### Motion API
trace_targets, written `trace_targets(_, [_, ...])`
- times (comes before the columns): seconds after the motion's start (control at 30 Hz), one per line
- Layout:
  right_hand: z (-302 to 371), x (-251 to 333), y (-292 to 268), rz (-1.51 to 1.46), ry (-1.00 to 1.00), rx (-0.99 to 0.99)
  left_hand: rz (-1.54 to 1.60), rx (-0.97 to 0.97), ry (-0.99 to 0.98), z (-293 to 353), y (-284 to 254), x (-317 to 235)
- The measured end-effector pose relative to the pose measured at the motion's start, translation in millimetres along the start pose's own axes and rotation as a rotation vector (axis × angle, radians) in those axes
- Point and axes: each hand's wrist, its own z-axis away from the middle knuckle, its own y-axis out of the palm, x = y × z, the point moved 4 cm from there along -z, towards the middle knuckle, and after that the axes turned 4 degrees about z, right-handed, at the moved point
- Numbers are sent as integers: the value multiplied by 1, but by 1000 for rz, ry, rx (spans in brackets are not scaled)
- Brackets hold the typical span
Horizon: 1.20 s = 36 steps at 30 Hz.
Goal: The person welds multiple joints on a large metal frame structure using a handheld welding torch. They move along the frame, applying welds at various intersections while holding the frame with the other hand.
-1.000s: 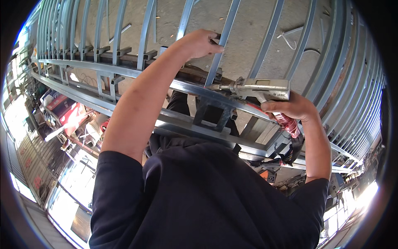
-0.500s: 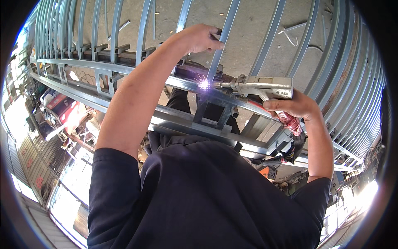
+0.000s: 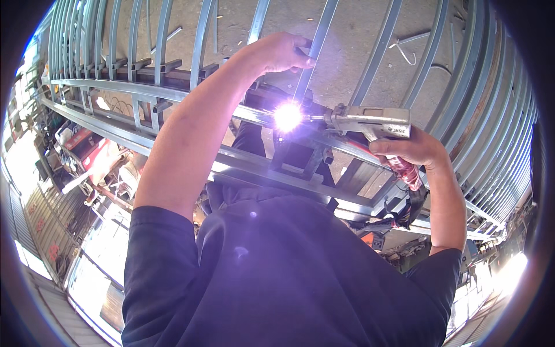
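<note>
My right hand (image 3: 413, 148) is closed round the red-wrapped handle of a grey welding gun (image 3: 373, 118). The gun's nozzle points left, at a glaring white-violet arc (image 3: 288, 117). That glare hides the joint where an upright metal bar (image 3: 309, 75) meets the long metal rail (image 3: 254, 115) of the frame. Higher up, my left hand (image 3: 288, 52) pinches this bar between thumb and fingers. Some of its fingertips are behind the bar.
More metal bars (image 3: 376, 55) stand in a row on both sides. Short square tube stubs (image 3: 169, 66) stick out along the rail. Offcuts (image 3: 411, 39) lie on the concrete floor (image 3: 347, 34). A red machine (image 3: 84, 147) stands at the left among clutter.
The small sparking point at the nozzle has swelled into a large, bright arc, throwing violet light over my shirt. The gun has shifted very slightly right; my left hand keeps its place.
</note>
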Motion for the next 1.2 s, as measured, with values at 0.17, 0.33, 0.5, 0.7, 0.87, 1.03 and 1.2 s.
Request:
trace_targets(0.17, [-1,-5,-3,-8,12,7,2,-11,12,-2,1,2])
trace_targets(0.33, [0,-7,-4,-30,4,-7,11,0,35,-2,0,2])
trace_targets(0.5, [0,-9,-5,-7,13,4,4,-11,21,-2,1,1])
trace_targets(0.7, [4,-11,-5,-25,-2,-2,9,-5,24,-1,1,-1])
trace_targets(0.87, [4,-14,-7,-24,-6,5,58,6,38,5,1,-6])
trace_targets(1.03, [6,-17,-9,-9,19,8,37,-5,36,2,1,-5])
trace_targets(1.2, [18,-28,-15,-87,-58,15,-96,-69,20,-14,1,11])
